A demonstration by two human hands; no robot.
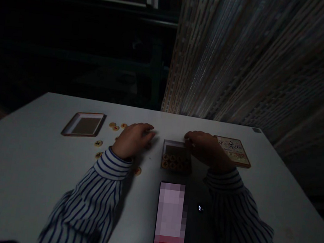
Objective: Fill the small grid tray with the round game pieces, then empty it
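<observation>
Xiangqi pieces (172, 165) lie in rows inside the open box (173, 151); a knock from the right hand (207, 147), curled at its far right corner, could jar them. Left of the box, the left hand (132, 139) arches palm-down, its striped sleeve (92, 191) liable to sweep loose pieces (98, 143). Left fingers (147, 126) part; whether right fingers (191, 135) grip anything, I cannot tell.

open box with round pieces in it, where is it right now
In the head view, the open rectangular box of round tan pieces sits on the white table just right of centre, between the left hand and the right hand, nearer the right.
</observation>
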